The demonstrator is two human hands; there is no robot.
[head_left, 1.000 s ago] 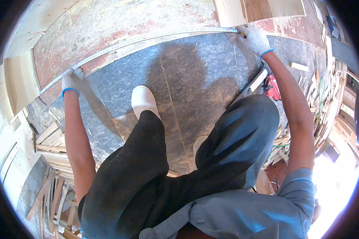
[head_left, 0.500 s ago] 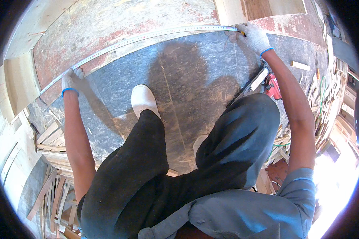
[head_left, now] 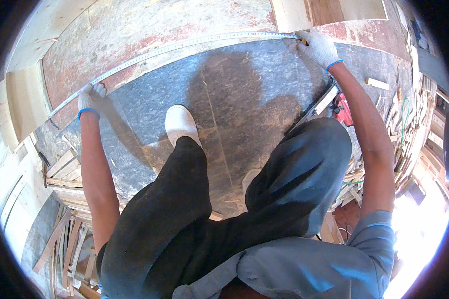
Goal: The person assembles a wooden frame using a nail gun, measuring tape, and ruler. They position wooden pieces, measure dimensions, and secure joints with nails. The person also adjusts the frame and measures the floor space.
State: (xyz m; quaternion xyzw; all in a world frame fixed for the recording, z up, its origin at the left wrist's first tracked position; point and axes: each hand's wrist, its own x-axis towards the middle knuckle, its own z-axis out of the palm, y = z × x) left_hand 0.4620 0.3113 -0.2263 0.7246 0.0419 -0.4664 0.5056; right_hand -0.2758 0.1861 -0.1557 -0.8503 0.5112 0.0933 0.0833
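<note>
Tape (head_left: 219,36) arced across the upper frame, right grip (head_left: 318,49) pinching its right end, left grip (head_left: 89,99) touching it, upper left, pinch unclear.

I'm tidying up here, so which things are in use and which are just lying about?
In use:
Long, thin white measuring tape, stretched between white-gloved left hand and right hand
Worn red-and-white flat panel along it, apparently

Seemingly lying about:
Red-and-silver tool by the right leg
Short pale wooden block
Thin brown wooden strips, lower left
</note>
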